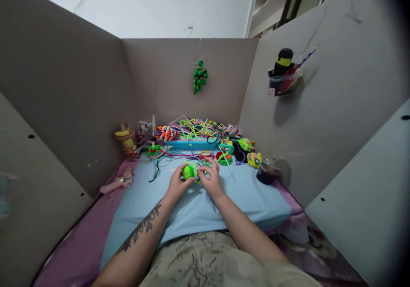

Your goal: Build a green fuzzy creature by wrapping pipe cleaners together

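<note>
A small round bright-green craft piece (188, 171) is between my two hands, just above the light-blue cloth (150, 210). My left hand (178, 181) is closed around its left side, thumb in front and fingers behind. At its right edge my right hand (209, 178) pinches with thumb and forefinger; what lies between those fingertips is too small to make out. Coloured strands show behind and under my right hand. Past my hands a blue tray (192, 144) is heaped with tangled pipe cleaners (198, 128).
Several fuzzy coloured figures, one yellow (254, 160), surround the tray. A dark cup (267, 172) stands right; a pink glue gun (118, 183) and a yellow-lidded tumbler (127, 141) are left. Grey panels enclose the table, with a green ornament (200, 77) and a clear holder (283, 83) hanging.
</note>
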`<control>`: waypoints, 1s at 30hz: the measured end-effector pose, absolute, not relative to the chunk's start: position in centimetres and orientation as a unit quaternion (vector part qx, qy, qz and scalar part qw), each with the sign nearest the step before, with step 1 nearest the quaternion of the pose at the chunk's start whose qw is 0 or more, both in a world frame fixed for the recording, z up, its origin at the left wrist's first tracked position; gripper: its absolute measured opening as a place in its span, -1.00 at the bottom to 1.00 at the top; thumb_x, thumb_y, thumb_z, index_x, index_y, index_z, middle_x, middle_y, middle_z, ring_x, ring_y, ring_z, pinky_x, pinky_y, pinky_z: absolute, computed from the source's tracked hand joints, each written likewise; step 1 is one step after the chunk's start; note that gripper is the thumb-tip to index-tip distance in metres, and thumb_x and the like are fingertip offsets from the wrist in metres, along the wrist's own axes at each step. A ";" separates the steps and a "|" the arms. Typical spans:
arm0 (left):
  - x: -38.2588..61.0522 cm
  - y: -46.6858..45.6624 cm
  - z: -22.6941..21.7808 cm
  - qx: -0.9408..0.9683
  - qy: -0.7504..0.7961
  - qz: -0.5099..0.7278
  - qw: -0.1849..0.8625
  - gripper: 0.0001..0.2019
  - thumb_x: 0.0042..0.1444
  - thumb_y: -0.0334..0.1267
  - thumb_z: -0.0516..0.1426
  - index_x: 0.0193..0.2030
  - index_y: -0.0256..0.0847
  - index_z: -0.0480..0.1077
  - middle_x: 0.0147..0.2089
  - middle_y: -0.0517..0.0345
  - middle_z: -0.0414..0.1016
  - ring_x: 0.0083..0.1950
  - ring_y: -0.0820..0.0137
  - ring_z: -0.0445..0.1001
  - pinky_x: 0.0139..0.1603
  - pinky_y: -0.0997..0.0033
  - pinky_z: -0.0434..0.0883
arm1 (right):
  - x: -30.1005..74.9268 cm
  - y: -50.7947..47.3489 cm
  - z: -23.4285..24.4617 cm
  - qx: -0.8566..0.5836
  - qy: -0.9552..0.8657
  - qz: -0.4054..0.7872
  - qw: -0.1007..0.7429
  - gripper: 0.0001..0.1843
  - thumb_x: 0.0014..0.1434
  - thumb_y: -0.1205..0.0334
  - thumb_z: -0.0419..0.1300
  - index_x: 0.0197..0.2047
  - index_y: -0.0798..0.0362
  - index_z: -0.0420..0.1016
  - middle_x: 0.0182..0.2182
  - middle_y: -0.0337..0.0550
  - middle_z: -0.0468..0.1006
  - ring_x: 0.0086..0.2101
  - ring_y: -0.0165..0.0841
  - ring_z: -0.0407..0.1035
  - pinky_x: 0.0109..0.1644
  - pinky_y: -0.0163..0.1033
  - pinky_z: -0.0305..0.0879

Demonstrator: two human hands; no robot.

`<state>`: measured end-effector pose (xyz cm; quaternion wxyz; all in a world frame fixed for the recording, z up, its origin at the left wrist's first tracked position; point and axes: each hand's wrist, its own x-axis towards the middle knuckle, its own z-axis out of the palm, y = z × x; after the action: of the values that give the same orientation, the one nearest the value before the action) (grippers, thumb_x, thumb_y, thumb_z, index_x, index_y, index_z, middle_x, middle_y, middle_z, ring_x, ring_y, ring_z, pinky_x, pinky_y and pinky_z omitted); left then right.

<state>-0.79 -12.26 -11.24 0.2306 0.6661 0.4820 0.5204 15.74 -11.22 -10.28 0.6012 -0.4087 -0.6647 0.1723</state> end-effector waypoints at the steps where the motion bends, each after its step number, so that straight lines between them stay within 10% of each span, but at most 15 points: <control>1: -0.8 -12.2 -11.3 0.666 0.482 0.521 0.230 -0.44 -0.06 -0.16 0.28 0.11 -0.18 0.28 0.10 -0.10 0.40 -0.01 0.21 0.48 -0.17 0.24 0.53 | 15.7 -11.1 -10.4 -0.406 -0.678 0.169 0.590 -0.92 0.08 0.22 0.24 -0.39 -0.03 0.57 0.11 -0.07 0.32 0.18 -0.11 0.08 0.28 0.08 -0.03; 12: -0.9 -12.4 -11.9 0.691 0.456 0.534 0.174 -0.50 -0.03 -0.24 0.27 0.08 -0.10 0.27 0.13 -0.04 0.34 0.14 0.19 0.36 -0.09 0.19 0.51 | 15.2 -10.4 -11.8 -0.451 -0.661 0.200 0.566 -0.87 0.02 0.24 0.28 -0.31 -0.05 0.62 0.29 -0.15 0.11 0.32 -0.03 -0.25 0.35 0.15 -0.23; 30: -0.6 -12.6 -11.5 0.725 0.430 0.500 0.197 -0.60 0.01 -0.27 0.24 0.04 -0.10 0.39 0.12 -0.06 0.31 0.11 0.20 0.41 -0.20 0.28 0.55 | 15.3 -9.6 -12.4 -0.385 -0.617 0.403 0.556 -0.74 -0.02 0.02 0.31 -0.54 0.04 0.53 0.26 0.01 0.23 0.18 -0.11 0.22 0.19 -0.02 0.16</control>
<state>-0.57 -12.65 -11.52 0.1967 0.7251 0.4303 0.5004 15.34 -9.63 -12.38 0.5560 -0.3846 -0.6171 0.4026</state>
